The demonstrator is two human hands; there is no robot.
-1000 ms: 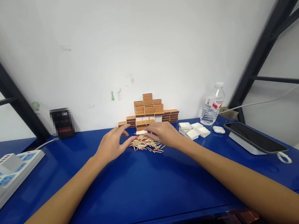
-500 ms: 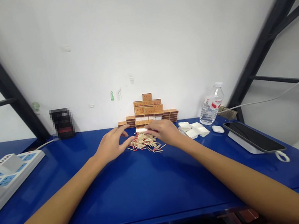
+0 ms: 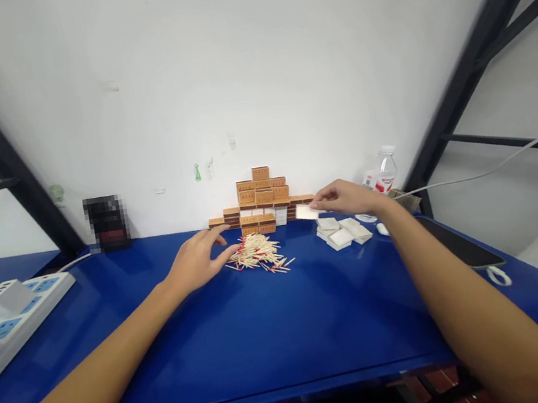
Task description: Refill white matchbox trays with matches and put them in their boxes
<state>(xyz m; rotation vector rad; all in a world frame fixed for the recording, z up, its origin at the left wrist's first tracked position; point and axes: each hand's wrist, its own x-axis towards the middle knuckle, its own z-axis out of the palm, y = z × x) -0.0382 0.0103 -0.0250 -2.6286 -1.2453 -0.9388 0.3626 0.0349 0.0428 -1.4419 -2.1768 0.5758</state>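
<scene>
My right hand (image 3: 346, 196) pinches a small white matchbox tray (image 3: 306, 212) by its right end, held in the air to the left of and above a heap of similar white trays (image 3: 341, 238). With fingers apart and nothing in them, my left hand (image 3: 201, 255) is beside the left edge of a pile of loose red-tipped matches (image 3: 258, 251). Behind the matches, orange-brown matchboxes (image 3: 263, 195) are stacked in a stepped structure against the wall, with white pieces showing between the lower boxes.
A water bottle (image 3: 386, 170), partly behind my right hand, and a dark phone (image 3: 457, 242) are on the right of the blue table (image 3: 270, 343). At the left lie a white power strip (image 3: 38, 317) with plugs and a black, blurred-out object (image 3: 107, 224) by the wall.
My right hand has moved right, away from the matches, carrying the white matchbox tray toward the tray heap. My left hand has stayed about where it was, fingers apart.
</scene>
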